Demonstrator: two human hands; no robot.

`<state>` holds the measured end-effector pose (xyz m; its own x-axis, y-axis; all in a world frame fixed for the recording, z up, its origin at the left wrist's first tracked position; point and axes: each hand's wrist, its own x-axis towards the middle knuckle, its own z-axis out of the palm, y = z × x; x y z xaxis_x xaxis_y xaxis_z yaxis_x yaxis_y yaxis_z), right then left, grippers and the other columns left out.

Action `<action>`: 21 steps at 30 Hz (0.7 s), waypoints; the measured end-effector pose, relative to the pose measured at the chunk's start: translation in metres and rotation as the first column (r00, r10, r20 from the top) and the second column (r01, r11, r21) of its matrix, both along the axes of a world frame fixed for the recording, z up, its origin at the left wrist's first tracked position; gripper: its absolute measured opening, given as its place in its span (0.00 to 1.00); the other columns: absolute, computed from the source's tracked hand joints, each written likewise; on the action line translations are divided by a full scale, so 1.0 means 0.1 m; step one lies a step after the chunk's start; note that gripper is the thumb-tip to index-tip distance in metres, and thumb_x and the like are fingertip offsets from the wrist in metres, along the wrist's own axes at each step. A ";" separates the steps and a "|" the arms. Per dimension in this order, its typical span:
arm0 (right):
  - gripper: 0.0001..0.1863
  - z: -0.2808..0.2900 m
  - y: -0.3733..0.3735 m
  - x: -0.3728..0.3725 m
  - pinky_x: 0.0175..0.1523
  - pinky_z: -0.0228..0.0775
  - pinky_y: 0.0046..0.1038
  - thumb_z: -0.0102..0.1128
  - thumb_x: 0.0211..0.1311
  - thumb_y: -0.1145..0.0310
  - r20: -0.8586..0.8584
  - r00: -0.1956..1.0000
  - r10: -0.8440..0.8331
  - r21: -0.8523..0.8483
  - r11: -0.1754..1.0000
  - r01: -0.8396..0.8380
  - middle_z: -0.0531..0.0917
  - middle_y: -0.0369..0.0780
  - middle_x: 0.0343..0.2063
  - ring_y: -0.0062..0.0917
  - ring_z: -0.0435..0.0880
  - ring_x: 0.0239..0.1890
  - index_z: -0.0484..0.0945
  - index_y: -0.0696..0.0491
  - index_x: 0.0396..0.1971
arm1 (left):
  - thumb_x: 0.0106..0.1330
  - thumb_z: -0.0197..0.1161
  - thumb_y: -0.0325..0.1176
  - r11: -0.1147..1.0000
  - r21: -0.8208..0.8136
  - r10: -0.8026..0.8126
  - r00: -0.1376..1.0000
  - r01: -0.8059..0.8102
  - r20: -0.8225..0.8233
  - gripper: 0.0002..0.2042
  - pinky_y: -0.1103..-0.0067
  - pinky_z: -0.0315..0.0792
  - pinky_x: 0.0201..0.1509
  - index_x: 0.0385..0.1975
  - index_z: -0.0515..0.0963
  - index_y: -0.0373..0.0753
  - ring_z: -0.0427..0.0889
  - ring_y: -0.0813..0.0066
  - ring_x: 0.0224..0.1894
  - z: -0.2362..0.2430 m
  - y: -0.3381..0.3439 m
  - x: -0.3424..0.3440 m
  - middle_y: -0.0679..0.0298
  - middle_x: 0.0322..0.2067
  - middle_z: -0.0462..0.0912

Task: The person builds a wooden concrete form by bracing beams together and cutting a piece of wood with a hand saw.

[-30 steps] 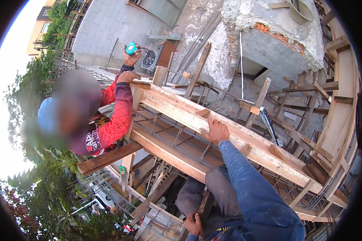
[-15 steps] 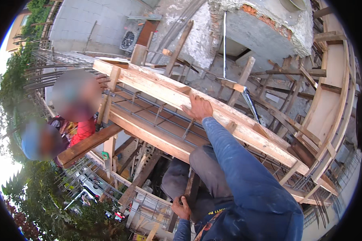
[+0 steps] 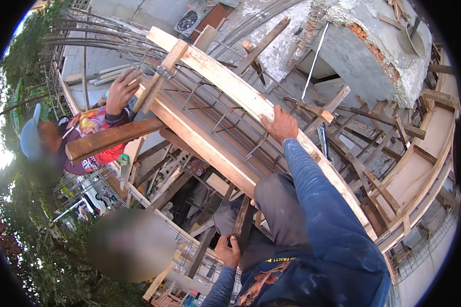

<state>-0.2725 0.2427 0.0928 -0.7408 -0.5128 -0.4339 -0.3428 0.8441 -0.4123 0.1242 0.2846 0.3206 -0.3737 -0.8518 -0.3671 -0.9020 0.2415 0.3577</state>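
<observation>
My right hand [image 3: 280, 124] grips the upper edge of a long pale wooden board [image 3: 225, 79], its fingers curled over the edge. That board is the far side of a long formwork trough. Inside the trough lies a cage of steel rebar [image 3: 217, 115], with a second wooden board [image 3: 205, 148] along the near side. Lower down, by my knee, my left hand [image 3: 228, 250] is closed round the edge of a dark wooden beam [image 3: 244, 220]. Some of its fingers are hidden behind the beam.
At the left a co-worker in a blue cap [image 3: 30, 130] raises a hand [image 3: 123, 91] beside a crosspiece on the formwork. A thick brown timber [image 3: 112, 138] juts out there. Beneath are scaffold poles and a drop. Broken concrete [image 3: 369, 66] stands beyond; a curved formwork [image 3: 420, 148] runs at the right.
My view has shifted, bringing more of the rebar cage into sight. The co-worker's hand has come off the board's end and is now in the air. Both my hands keep their holds.
</observation>
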 end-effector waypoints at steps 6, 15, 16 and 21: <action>0.33 -0.02 -0.13 0.16 0.43 0.78 0.47 0.57 0.61 0.34 -0.097 0.995 -0.023 -0.042 0.999 0.019 0.83 0.52 0.35 0.48 0.86 0.39 0.71 0.54 0.40 | 0.64 0.60 0.32 0.999 -0.021 0.031 0.999 -0.031 -0.030 0.07 0.65 0.72 0.36 0.30 0.80 0.35 0.81 0.51 0.30 0.03 -0.02 0.10 0.52 0.26 0.81; 0.34 0.00 -0.09 0.04 0.45 0.77 0.47 0.54 0.61 0.32 -0.083 0.996 -0.026 0.059 0.998 0.031 0.83 0.50 0.38 0.47 0.85 0.40 0.71 0.53 0.42 | 0.63 0.60 0.31 0.995 0.092 0.032 0.998 -0.028 -0.046 0.07 0.61 0.72 0.40 0.35 0.79 0.34 0.79 0.49 0.36 0.02 0.04 0.00 0.51 0.32 0.80; 0.34 -0.03 -0.17 0.07 0.46 0.77 0.47 0.54 0.61 0.32 -0.057 0.998 -0.002 0.065 0.998 0.006 0.83 0.50 0.39 0.47 0.85 0.41 0.71 0.52 0.42 | 0.63 0.60 0.31 0.994 0.109 0.030 0.998 -0.024 -0.051 0.07 0.61 0.72 0.40 0.35 0.79 0.34 0.79 0.49 0.36 0.01 0.02 0.02 0.51 0.32 0.80; 0.34 -0.18 -0.21 0.21 0.43 0.78 0.47 0.57 0.60 0.35 -0.163 0.987 0.004 0.073 0.997 0.008 0.85 0.52 0.34 0.50 0.86 0.36 0.74 0.55 0.45 | 0.62 0.61 0.33 0.991 0.111 0.076 0.997 -0.077 0.009 0.08 0.62 0.73 0.41 0.35 0.80 0.35 0.80 0.49 0.36 0.07 -0.02 0.09 0.51 0.31 0.80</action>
<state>-0.2516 0.2220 0.0752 -0.8057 -0.4825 -0.3436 -0.3988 0.8708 -0.2877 0.1327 0.2824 0.3275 -0.3067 -0.8316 -0.4631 -0.9183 0.1305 0.3739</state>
